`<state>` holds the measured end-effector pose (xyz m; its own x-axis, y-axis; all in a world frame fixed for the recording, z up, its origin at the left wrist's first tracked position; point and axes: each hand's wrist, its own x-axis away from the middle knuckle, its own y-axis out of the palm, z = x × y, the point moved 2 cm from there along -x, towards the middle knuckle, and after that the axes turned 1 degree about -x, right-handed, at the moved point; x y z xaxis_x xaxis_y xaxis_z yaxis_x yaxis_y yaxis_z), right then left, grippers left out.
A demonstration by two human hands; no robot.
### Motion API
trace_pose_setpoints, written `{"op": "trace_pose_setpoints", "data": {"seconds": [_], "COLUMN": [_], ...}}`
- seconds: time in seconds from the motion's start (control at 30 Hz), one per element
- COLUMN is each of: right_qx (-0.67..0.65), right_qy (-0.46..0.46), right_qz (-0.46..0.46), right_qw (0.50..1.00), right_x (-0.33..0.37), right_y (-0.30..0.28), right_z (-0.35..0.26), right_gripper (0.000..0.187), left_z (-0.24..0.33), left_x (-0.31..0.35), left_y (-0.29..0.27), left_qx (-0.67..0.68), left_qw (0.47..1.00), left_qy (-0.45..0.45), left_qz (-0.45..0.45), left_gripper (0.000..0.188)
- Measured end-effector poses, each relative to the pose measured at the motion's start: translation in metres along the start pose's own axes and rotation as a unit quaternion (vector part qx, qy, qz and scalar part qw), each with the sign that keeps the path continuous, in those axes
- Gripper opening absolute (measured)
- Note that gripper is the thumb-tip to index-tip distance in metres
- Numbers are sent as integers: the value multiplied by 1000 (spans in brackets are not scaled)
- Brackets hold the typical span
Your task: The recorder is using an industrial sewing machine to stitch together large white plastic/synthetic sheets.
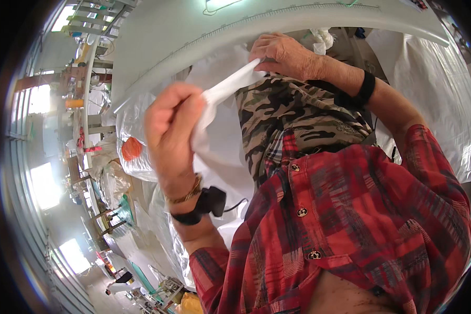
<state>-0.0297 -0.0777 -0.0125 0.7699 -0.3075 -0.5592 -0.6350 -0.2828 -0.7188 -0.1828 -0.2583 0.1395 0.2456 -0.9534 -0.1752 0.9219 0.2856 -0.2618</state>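
The left hand (170,131) was raised in a fist, its fingers (186,102) closed around one end of a white strip of fabric (226,86). The strip ran taut up to the right hand (282,55), whose fingers pinched its other end near the edge of the pale tabletop (193,31). White sheeting (434,89) lay beneath, beside camouflage trousers (293,115) and a red plaid shirt (361,220)

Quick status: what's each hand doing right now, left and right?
Left hand: closed, fingers gripping one end of the white strip.
Right hand: closed, pinching the strip's other end, near the table edge.
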Motion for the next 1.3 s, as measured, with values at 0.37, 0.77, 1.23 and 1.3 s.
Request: {"op": "trace_pose_setpoints", "data": {"seconds": [0.37, 0.77, 1.23, 1.3], "right_qx": [-191, -217, -82, -58], "right_qy": [208, 338, 224, 185], "right_qz": [55, 253, 255, 267], "right_qw": [958, 880, 937, 944], "right_x": [16, 23, -58, -64], "right_y": [44, 49, 44, 39], "right_z": [-20, -27, -49, -39], "right_gripper": [84, 59, 52, 43], "left_z": [92, 176, 220, 223], "left_x": [-6, 40, 10, -2], "left_y": [-7, -99, -225, -235], "left_qx": [29, -583, -609, -604], "left_qw": [944, 724, 704, 705], "left_qy": [142, 316, 295, 283], "left_qz": [296, 190, 215, 241], "left_gripper": [25, 43, 35, 34]}}
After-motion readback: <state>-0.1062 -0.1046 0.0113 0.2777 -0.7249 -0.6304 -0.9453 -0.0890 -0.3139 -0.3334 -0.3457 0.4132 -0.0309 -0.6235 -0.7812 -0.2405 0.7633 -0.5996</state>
